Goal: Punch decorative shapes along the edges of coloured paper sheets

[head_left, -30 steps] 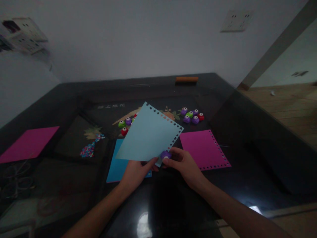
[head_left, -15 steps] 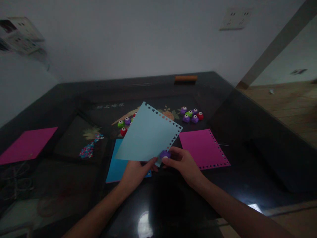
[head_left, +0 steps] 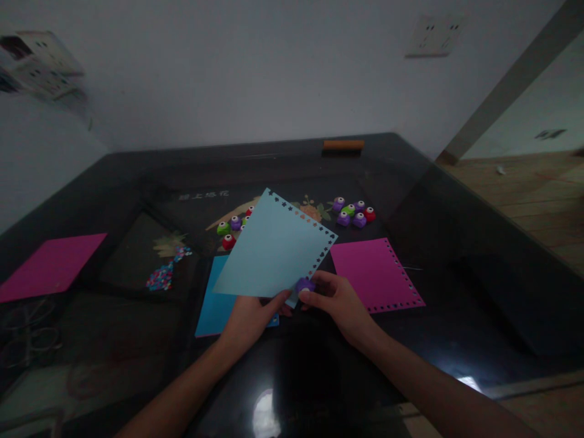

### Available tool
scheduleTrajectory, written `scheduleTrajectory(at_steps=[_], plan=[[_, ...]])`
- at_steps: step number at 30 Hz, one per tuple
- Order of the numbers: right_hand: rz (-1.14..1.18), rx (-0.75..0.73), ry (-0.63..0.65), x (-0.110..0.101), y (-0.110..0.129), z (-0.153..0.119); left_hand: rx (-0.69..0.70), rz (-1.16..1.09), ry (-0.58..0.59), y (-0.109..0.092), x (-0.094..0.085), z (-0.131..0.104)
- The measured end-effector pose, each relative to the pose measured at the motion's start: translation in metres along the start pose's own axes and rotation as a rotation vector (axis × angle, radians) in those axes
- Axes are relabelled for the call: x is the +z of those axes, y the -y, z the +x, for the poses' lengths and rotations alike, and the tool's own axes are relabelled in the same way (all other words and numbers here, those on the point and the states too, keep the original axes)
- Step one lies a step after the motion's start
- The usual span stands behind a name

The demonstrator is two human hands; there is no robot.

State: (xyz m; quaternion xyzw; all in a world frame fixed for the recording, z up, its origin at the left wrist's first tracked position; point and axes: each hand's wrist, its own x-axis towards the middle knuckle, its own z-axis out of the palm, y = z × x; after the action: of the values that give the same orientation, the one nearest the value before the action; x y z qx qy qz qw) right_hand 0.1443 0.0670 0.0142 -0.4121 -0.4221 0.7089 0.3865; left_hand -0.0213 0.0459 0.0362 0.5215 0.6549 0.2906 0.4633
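A light blue sheet of paper (head_left: 274,249) is held up tilted over the table, with small shapes punched along two of its edges. My left hand (head_left: 255,313) pinches its near edge, thumb on top and fingers beneath. At the sheet's near right edge, my right hand (head_left: 340,301) grips a purple craft punch (head_left: 305,286), which sits on the paper's border. Below lies a darker blue sheet (head_left: 212,310), partly covered by the held paper and my left hand. To the right, a pink sheet (head_left: 371,271) has holes along two edges.
Several colourful punches (head_left: 353,212) stand at the back right; others (head_left: 228,228) are partly behind the paper. Paper confetti (head_left: 162,277) lies left, near another pink sheet (head_left: 55,264). A brown cylinder (head_left: 343,145) rests at the dark table's (head_left: 205,167) far edge. Wall sockets (head_left: 435,36) are above.
Hardly anything differs. The view has shifted very slightly; both hands keep their hold on the paper and the punch at the same edge.
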Motion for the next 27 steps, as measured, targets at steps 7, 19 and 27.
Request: scheduleTrajectory(at_steps=[7, 19, 27], plan=[[-0.004, 0.002, -0.016, 0.0008, 0.0007, 0.0000, 0.006, 0.004, 0.002, 0.0026, 0.0003, -0.0005], [-0.022, -0.009, -0.012, -0.0009, -0.0002, 0.0008, 0.013, 0.022, 0.003, 0.0028, 0.0013, -0.0010], [0.001, -0.018, 0.018, -0.0010, 0.0006, 0.0008, 0.000, 0.020, -0.003, 0.0005, 0.0012, -0.0016]])
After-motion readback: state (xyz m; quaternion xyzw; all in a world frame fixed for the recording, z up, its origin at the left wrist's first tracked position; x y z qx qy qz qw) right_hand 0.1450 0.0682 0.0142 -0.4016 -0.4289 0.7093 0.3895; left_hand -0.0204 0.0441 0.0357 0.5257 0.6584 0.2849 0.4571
